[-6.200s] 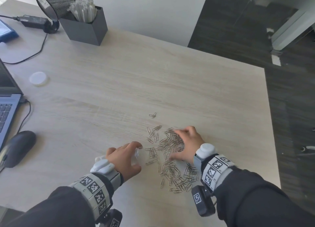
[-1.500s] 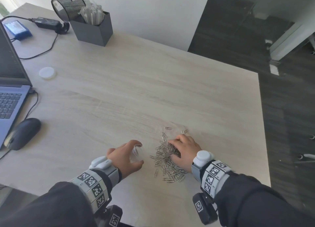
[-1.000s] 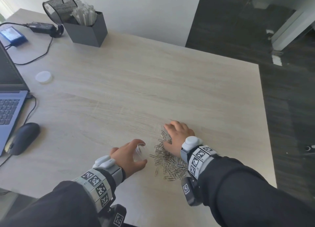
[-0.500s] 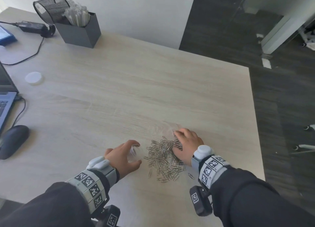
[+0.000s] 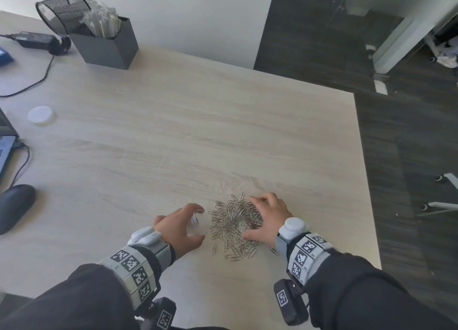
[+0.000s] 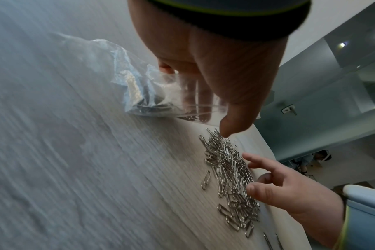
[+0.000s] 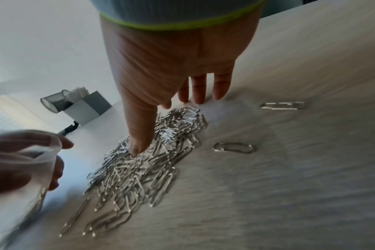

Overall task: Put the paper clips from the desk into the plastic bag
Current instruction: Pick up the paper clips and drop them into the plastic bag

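Note:
A heap of silver paper clips (image 5: 233, 228) lies on the pale wooden desk (image 5: 198, 131) near its front edge. My left hand (image 5: 182, 226) grips the mouth of a small clear plastic bag (image 5: 197, 221) just left of the heap; in the left wrist view the bag (image 6: 139, 94) lies on the desk with some clips inside. My right hand (image 5: 267, 215) rests on the heap's right side with its fingers spread. Its thumb presses on the clips (image 7: 150, 160) and its fingertips touch the desk. Two stray clips (image 7: 233, 148) lie to the right of the heap.
At the back left stand a grey box of white sticks (image 5: 106, 44) and a tipped mesh cup (image 5: 64, 9). A white lid (image 5: 39, 115), a dark mouse (image 5: 14, 205), a laptop corner and cables lie along the left. The desk's right edge (image 5: 366, 193) is close to my right hand.
My right hand has moved from the heap's far side to its right side, raking the clips into a tighter heap beside the bag. My left hand still holds the bag in place.

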`<state>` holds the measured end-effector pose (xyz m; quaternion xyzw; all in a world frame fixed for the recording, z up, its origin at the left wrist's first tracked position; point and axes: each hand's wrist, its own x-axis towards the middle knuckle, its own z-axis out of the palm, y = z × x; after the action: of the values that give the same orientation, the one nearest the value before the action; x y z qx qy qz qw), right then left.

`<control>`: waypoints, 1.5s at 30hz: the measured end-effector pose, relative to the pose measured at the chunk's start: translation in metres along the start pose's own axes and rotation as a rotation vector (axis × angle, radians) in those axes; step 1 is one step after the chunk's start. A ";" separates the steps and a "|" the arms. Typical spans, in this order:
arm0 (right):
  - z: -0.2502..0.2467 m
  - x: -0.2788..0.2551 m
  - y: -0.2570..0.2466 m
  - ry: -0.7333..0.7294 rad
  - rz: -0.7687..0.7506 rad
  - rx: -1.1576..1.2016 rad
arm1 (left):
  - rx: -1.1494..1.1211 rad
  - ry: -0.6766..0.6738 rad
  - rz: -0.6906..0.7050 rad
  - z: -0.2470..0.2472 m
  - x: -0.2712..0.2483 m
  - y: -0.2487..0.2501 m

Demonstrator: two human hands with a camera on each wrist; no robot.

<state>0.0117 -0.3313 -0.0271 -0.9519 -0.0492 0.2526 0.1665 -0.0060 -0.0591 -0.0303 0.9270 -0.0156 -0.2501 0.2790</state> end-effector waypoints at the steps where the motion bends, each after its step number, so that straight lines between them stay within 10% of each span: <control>1: 0.002 0.002 -0.003 -0.006 -0.016 -0.011 | 0.010 -0.001 -0.001 0.001 0.000 -0.001; 28: -0.005 -0.010 -0.033 0.100 0.123 0.673 | 0.072 0.026 0.055 0.013 0.007 0.024; 45: -0.022 -0.010 -0.057 0.056 0.003 0.598 | -0.032 0.018 0.054 0.019 0.010 0.020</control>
<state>0.0135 -0.2859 0.0148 -0.8673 0.0332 0.2296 0.4404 -0.0037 -0.0877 -0.0382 0.9240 -0.0339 -0.2342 0.3004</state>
